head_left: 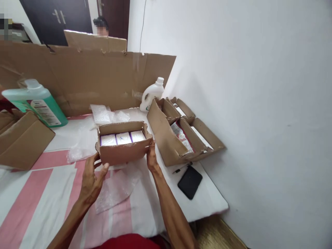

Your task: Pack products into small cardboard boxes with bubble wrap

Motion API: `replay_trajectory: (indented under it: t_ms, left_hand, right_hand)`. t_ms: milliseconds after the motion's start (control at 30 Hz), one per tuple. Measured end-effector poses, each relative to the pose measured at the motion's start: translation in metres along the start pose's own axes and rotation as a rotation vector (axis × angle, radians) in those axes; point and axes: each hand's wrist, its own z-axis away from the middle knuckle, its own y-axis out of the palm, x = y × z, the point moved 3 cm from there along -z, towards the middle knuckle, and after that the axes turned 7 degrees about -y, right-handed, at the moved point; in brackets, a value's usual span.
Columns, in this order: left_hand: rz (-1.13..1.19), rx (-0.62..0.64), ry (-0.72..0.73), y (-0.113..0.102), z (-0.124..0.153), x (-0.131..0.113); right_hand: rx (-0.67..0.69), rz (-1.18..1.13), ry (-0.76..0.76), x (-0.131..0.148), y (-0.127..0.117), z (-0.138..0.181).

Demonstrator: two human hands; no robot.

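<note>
Between my two hands is a small open-topped cardboard box, tilted so that its inside faces me. Three white packs with purple edges stand in a row inside it. My left hand grips the box's lower left corner, thumb in front and fingertips partly hidden. On the right end, my right hand is closed around the side wall, its fingers mostly out of sight. Clear bubble wrap lies on the striped cloth below the box, with more bubble wrap behind it.
A divided cardboard box with things in its compartments stands against the wall. Near it are a white jug, a pen and a black wallet-like item. Leftward are a green liquid bottle and another carton. A cardboard panel stands behind; a person is beyond.
</note>
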Motion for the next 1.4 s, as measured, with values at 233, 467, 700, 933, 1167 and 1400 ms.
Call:
replay_trajectory:
  t_ms: [233,467,700,933,1167,1400]
  left_hand:
    - [-0.063,-0.133,-0.067,-0.027,-0.014,0.027]
    - [-0.071,-0.138,-0.011,-0.039,-0.049,0.042]
    - [-0.484,-0.1,0.05,-0.031,0.028,0.075]
    - [-0.529,0.219,-0.151,-0.021,0.063,0.091]
    - [0.141,0.276,-0.564,-0.056,0.046,0.043]
    - [0.102,0.131,-0.581,-0.056,0.057,0.078]
  right_hand:
    - [0.155,-0.13,0.06,-0.005,0.047,0.002]
    - [0.244,-0.116,0.025,-0.001,0.065,0.001]
    - [0.354,0.645,-0.091,-0.018,-0.001,0.06]
    - [0.466,0.725,-0.179,-0.014,-0.015,0.104]
    - [0.249,-0.018,0.217,0.021,-0.02,0.119]
    - [0.006,0.301,0.129,-0.001,-0.033,0.131]
